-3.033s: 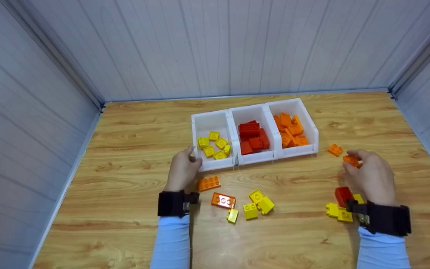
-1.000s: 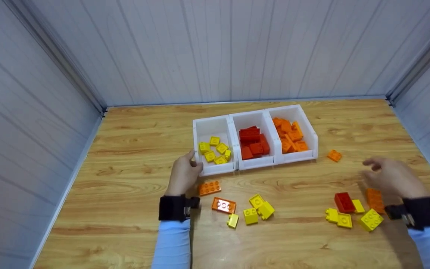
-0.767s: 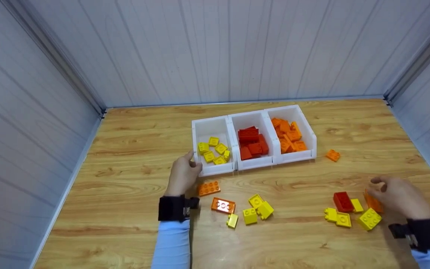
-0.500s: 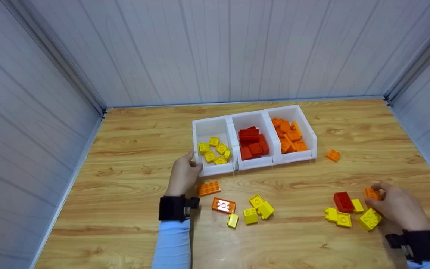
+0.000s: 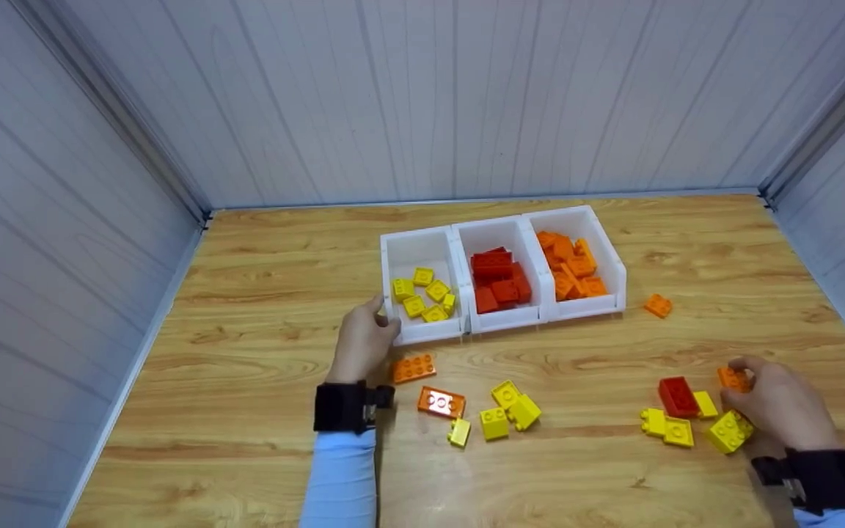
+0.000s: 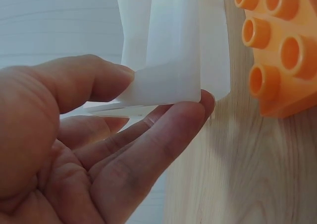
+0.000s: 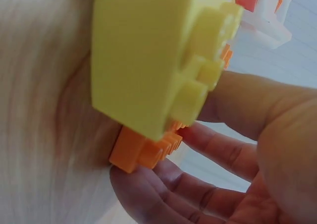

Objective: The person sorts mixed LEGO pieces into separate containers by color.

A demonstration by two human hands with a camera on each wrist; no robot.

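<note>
My left hand (image 5: 364, 339) pinches the near left corner of the left white bin (image 5: 422, 339), thumb and fingers on either side of its wall in the left wrist view. Yellow bricks (image 5: 422, 276) lie in that bin, red bricks (image 5: 492, 265) in the middle one, orange bricks (image 5: 580, 265) in the right one. On the right, my right hand (image 5: 789, 403) grips an orange brick (image 5: 731, 379) at table level. A yellow brick (image 7: 138, 55) stands right by that hand and partly hides the held brick in the right wrist view.
A red brick (image 5: 678, 397) and flat yellow bricks (image 5: 678, 433) lie left of my right hand. One small orange brick (image 5: 659, 306) sits right of the bins. Before the left bin lie two orange bricks (image 5: 414, 368) and several yellow bricks (image 5: 494, 424). Panel walls (image 5: 422, 103) enclose the table.
Three seconds ago my right hand held another orange brick farther forward. It was empty a second ago, then came down and took hold of the present one. My left hand stays on the bin.
</note>
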